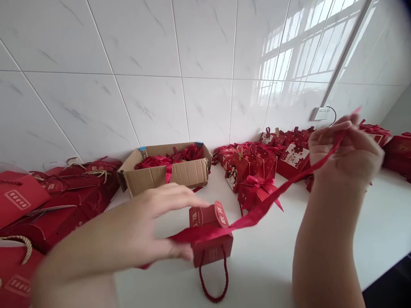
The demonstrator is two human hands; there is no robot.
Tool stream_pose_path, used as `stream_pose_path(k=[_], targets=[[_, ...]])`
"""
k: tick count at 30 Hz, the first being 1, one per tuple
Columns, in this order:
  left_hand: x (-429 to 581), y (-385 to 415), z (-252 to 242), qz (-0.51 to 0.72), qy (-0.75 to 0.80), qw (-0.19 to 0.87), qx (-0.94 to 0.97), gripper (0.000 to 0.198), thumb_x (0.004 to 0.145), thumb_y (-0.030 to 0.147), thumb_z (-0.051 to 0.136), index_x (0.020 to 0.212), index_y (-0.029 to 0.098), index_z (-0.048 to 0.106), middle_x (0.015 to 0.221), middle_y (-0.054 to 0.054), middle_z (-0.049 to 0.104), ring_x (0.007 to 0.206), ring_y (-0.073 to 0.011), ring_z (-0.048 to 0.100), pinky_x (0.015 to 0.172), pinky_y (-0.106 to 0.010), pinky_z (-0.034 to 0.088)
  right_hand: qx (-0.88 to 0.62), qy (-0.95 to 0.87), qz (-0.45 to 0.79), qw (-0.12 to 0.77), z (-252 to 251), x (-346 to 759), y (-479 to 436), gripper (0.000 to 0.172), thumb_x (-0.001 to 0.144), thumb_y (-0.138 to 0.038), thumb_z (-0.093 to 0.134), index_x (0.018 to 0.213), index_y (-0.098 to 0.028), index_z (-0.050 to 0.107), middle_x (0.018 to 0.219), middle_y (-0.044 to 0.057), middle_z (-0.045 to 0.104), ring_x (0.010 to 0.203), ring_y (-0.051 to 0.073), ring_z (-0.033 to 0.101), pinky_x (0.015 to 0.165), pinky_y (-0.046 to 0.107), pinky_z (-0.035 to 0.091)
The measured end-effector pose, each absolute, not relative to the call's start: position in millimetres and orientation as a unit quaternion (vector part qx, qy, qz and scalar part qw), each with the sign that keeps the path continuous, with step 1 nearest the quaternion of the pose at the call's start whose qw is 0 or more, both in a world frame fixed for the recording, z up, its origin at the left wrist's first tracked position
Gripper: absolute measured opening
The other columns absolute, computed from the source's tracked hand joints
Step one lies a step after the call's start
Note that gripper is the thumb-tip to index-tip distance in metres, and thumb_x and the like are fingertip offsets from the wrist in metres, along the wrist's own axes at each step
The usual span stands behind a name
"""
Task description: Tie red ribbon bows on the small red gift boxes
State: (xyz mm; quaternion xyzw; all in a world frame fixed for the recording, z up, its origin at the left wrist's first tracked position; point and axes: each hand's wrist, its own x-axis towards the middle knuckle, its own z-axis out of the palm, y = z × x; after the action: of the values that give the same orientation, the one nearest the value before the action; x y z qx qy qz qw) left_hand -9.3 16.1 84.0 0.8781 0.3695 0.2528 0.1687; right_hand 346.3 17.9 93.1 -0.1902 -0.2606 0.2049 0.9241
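A small red gift box (212, 250) stands on the white table, its dark red cord handle hanging toward me. A red satin ribbon (247, 218) stretches across the front of its top and rises to the right. My right hand (345, 143) is raised and pinches the ribbon near one end, whose tip sticks out above the fingers. Left of the box, my left hand (150, 222) has thumb and fingers spread apart. The ribbon passes behind that thumb, and a short piece shows below the hand. Whether the palm touches it is hidden.
A cardboard box (167, 177) with red ribbons stands against the tiled wall. Red gift bags (17, 199) pile up at left. A box with a bow (258, 190) and several other red boxes (292, 160) stand at right. A power strip (321, 114) is on the wall.
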Motion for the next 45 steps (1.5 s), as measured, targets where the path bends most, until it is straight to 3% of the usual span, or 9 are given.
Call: stream_pose_path(k=[1, 3, 6, 10, 16, 21, 31, 37, 45], targets=[[4, 23, 87, 0.163, 0.36, 0.177, 0.901, 0.038, 0.058, 0.049, 0.074, 0.092, 0.034, 0.069, 0.102, -0.001, 0.065, 0.094, -0.0236, 0.06, 0.076, -0.028, 0.05, -0.198, -0.305, 0.173, 0.915, 96, 341, 7, 0.028, 0.074, -0.004, 0.049, 0.073, -0.022, 0.071, 0.092, 0.002, 0.067, 0.085, 0.012, 0.065, 0.079, 0.029, 0.05], [27, 37, 88, 0.11, 0.392, 0.178, 0.896, 0.03, 0.068, 0.051, 0.064, 0.09, 0.031, 0.068, 0.101, -0.001, 0.065, 0.087, -0.0221, 0.061, 0.067, -0.026, 0.048, -0.268, -0.427, 0.092, 0.859, 102, 327, -18, 0.023, 0.072, -0.005, 0.059, 0.078, -0.021, 0.074, 0.082, 0.003, 0.067, 0.075, 0.014, 0.065, 0.075, 0.032, 0.051], [44, 49, 79, 0.092, 0.417, 0.179, 0.886, 0.026, 0.074, 0.049, 0.057, 0.086, 0.027, 0.067, 0.095, -0.002, 0.065, 0.08, -0.0203, 0.061, 0.057, -0.024, 0.043, -0.45, -0.63, 0.164, 0.611, 106, 308, -40, 0.016, 0.074, -0.02, 0.069, 0.085, -0.029, 0.074, 0.076, 0.002, 0.07, 0.068, 0.018, 0.066, 0.062, 0.032, 0.054], [52, 49, 65, 0.042, 0.419, 0.214, 0.882, 0.021, 0.072, 0.039, 0.058, 0.082, 0.025, 0.068, 0.087, -0.003, 0.066, 0.072, -0.0195, 0.061, 0.054, -0.025, 0.041, -0.457, -0.803, 0.225, 0.31, 101, 291, -14, 0.017, 0.08, -0.026, 0.06, 0.088, -0.024, 0.074, 0.082, 0.002, 0.073, 0.073, 0.018, 0.067, 0.065, 0.029, 0.054], [62, 48, 62, 0.007, 0.413, 0.259, 0.873, 0.019, 0.072, 0.034, 0.052, 0.079, 0.026, 0.069, 0.079, -0.001, 0.068, 0.066, -0.0186, 0.061, 0.048, -0.024, 0.036, -0.415, -0.858, 0.29, 0.086, 82, 274, 36, 0.02, 0.078, -0.02, 0.055, 0.087, -0.018, 0.073, 0.079, 0.004, 0.072, 0.071, 0.015, 0.066, 0.062, 0.024, 0.05], [61, 51, 61, -0.002, 0.409, 0.253, 0.877, 0.021, 0.073, 0.036, 0.052, 0.082, 0.027, 0.069, 0.082, -0.002, 0.068, 0.068, -0.0189, 0.061, 0.047, -0.024, 0.035, -0.396, -0.859, 0.32, 0.044, 80, 267, 38, 0.022, 0.078, -0.017, 0.053, 0.09, -0.016, 0.072, 0.082, 0.004, 0.072, 0.072, 0.013, 0.065, 0.061, 0.021, 0.049], [60, 56, 59, -0.009, 0.416, 0.259, 0.872, 0.023, 0.071, 0.041, 0.056, 0.081, 0.024, 0.067, 0.083, -0.003, 0.068, 0.068, -0.0194, 0.062, 0.05, -0.025, 0.038, -0.359, -0.868, 0.338, 0.054, 80, 268, 39, 0.023, 0.08, -0.02, 0.055, 0.094, -0.015, 0.071, 0.081, 0.004, 0.071, 0.067, 0.01, 0.062, 0.057, 0.017, 0.047], [60, 56, 62, -0.003, 0.402, 0.264, 0.877, 0.024, 0.068, 0.036, 0.059, 0.088, 0.025, 0.066, 0.087, -0.002, 0.067, 0.073, -0.0193, 0.062, 0.05, -0.023, 0.038, -0.342, -0.86, 0.374, 0.063, 81, 268, 38, 0.023, 0.08, -0.015, 0.053, 0.094, -0.015, 0.072, 0.076, 0.002, 0.069, 0.057, 0.007, 0.058, 0.052, 0.015, 0.045], [60, 58, 58, 0.0, 0.398, 0.252, 0.882, 0.021, 0.069, 0.038, 0.058, 0.083, 0.025, 0.067, 0.085, -0.002, 0.067, 0.07, -0.0188, 0.061, 0.049, -0.025, 0.036, -0.347, -0.853, 0.382, 0.077, 79, 276, 41, 0.023, 0.079, -0.018, 0.057, 0.097, -0.014, 0.071, 0.081, 0.004, 0.07, 0.072, 0.011, 0.063, 0.064, 0.02, 0.049]])
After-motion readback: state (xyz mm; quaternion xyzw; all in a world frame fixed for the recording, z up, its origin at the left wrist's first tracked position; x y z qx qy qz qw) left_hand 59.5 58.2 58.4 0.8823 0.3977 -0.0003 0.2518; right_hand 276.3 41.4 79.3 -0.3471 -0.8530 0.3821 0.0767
